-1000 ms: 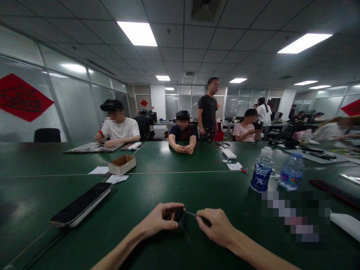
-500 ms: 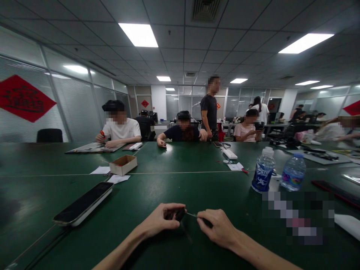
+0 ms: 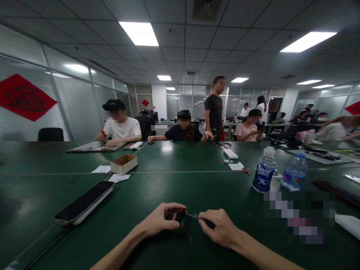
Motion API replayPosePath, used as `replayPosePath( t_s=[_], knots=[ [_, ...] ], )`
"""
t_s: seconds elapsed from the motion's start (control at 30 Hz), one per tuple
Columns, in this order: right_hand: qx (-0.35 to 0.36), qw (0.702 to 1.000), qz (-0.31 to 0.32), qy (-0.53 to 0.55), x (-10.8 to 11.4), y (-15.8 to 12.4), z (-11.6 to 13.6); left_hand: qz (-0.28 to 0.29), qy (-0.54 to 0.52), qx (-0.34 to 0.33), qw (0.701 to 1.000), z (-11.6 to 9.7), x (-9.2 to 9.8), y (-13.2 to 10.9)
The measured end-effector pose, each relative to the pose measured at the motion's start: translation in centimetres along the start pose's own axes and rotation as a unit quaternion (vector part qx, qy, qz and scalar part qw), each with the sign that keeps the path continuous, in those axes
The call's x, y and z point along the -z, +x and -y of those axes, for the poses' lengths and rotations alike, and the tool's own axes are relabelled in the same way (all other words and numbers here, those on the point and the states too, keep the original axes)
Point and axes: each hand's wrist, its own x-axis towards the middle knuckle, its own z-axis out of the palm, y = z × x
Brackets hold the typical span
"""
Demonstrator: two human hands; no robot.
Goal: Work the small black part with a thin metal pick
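My left hand point(image 3: 161, 221) pinches a small black object point(image 3: 180, 215) between thumb and fingers, and the fingers hide most of it. A thin metal pin point(image 3: 192, 215) runs from that object across to my right hand point(image 3: 221, 228). The fingertips of my right hand hold the pin's far end, along with a dark piece point(image 3: 209, 224) that is partly hidden. Both hands hover just above the green table point(image 3: 42, 165), close together. I cannot tell exactly what the black object is.
A large black-and-white slab device point(image 3: 83, 202) lies to my left. Ahead stand a cardboard box point(image 3: 123, 164) and papers. Two water bottles point(image 3: 264, 170) stand to my right beside a pixelated patch point(image 3: 299, 217). Seated co-workers line the far side, with a standing person point(image 3: 215, 108) behind them.
My hands and the pin have barely moved. Across the table, a seated co-worker has spread both arms apart, and the standing person has shifted to the right.
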Motion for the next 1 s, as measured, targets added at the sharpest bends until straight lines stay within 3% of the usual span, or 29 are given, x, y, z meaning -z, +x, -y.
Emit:
replayPosePath(
  t_s=[0.57,0.77,1.0],
  knots=[
    [0.002,1.000,-0.017,0.003,0.50,0.04,0.53,-0.007,-0.003,0.003,1.000,-0.33,-0.05,-0.08],
    [0.067,0.997,0.025,0.000,-0.07,-0.32,0.81,-0.038,-0.048,-0.010,0.998,-0.37,0.02,0.16],
    [-0.020,0.999,-0.035,-0.009,-0.21,0.20,0.50,-0.026,-0.052,-0.005,0.998,-0.31,-0.10,0.13]
  ],
)
